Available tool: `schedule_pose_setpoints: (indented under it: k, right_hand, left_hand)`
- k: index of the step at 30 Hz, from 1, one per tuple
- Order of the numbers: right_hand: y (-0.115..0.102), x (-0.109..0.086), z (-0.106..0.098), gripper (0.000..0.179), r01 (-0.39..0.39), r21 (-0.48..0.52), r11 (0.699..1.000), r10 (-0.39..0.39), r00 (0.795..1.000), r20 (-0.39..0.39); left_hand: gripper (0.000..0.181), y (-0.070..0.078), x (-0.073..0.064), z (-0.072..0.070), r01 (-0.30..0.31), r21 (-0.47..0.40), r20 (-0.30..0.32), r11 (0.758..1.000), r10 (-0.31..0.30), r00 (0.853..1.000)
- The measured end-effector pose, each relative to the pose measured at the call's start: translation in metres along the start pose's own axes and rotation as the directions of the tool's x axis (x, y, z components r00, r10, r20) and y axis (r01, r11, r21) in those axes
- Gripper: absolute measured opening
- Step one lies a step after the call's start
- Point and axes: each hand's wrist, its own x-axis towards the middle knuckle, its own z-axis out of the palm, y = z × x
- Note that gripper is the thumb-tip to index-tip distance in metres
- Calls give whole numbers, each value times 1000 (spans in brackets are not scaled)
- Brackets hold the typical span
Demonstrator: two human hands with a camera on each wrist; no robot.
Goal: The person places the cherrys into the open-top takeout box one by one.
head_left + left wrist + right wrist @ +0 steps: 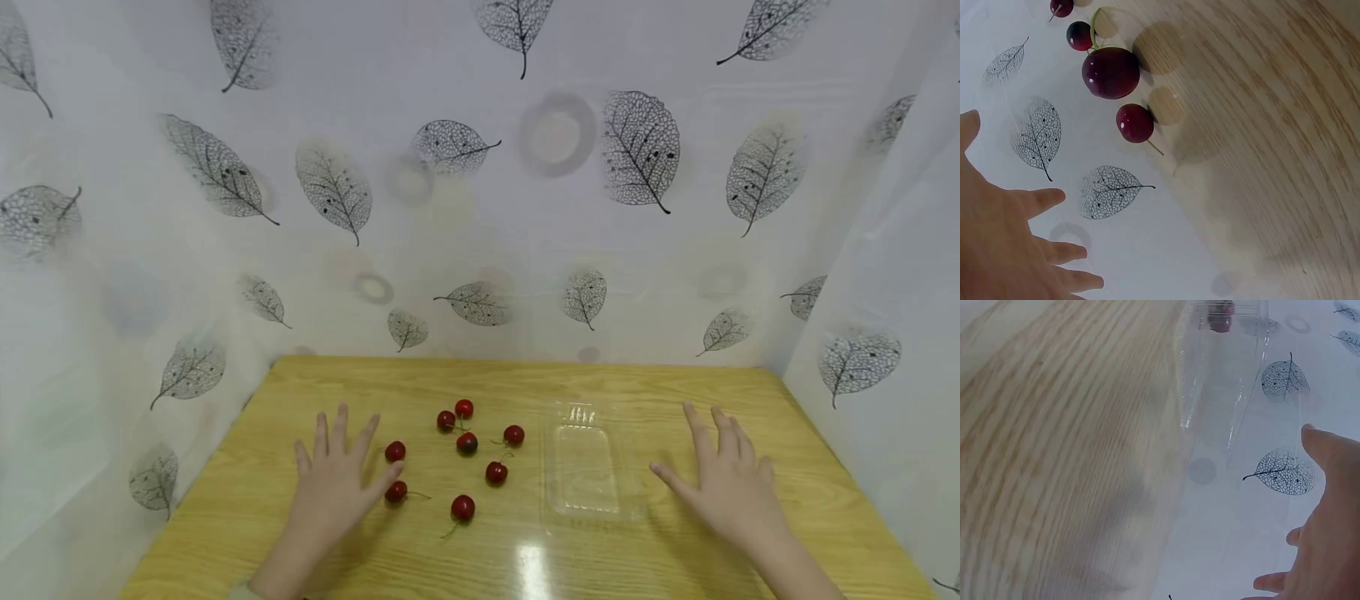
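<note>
Several dark red cherries [462,508] with thin stems lie scattered over the middle of the wooden table. My left hand [330,483] is spread with straight fingers, just left of two cherries; its thumb tip comes close to one cherry [396,492]. In the left wrist view a large-looking cherry [1110,73] appears beyond that hand [1010,237]. A clear plastic container [588,471] stands right of the cherries. My right hand [727,492], fingers apart and holding nothing, is to the right of the container. The right wrist view shows part of this hand [1329,531] and the container's wall [1222,381].
The wooden table [810,467] has a light yellow grain. White sheeting [480,208] printed with grey leaf shapes rises behind it and along both sides. A bright reflection lies on the front of the tabletop.
</note>
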Motion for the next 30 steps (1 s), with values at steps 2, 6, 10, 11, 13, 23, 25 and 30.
schedule_pose_setpoints:
  k: [2, 6, 10, 11, 13, 23, 25, 30]
  right_hand:
    - [-1, 1, -2, 105, -3, 27, 1000, 3, 1000, 6]
    - [-2, 4, -4, 101, -4, 96, 995, 1, 1000, 31]
    - [-3, 8, -4, 96, -4, 180, 984, -5, 999, 49]
    - [-3, 8, -5, 94, -5, 200, 980, -6, 999, 54]
    - [-4, 10, -5, 91, -8, 231, 973, -6, 998, 62]
    - [-2, 15, 2, 77, -6, 449, 893, -36, 996, 85]
    - [-1, 15, 4, 75, -8, 493, 870, -44, 995, 93]
    - [0, 15, 11, 69, -64, 598, 799, -31, 988, 148]
  left_hand:
    - [80, -1, 0, 0, 1, -14, -2, 1000, -1, 1000]
    - [78, -4, 0, 0, -4, -30, -21, 1000, 3, 1000]
    - [76, -8, -1, -1, -12, -54, -51, 998, 9, 999]
    - [75, -8, -1, -1, -15, -62, -58, 998, 12, 998]
    - [74, -10, -1, -2, -20, -82, -72, 996, 14, 997]
    - [65, -14, -2, -6, -17, -183, -104, 983, -2, 995]
    - [64, -15, -2, -6, -10, -196, -102, 980, -10, 995]
    - [61, -17, 0, -4, 16, -230, -87, 973, -37, 996]
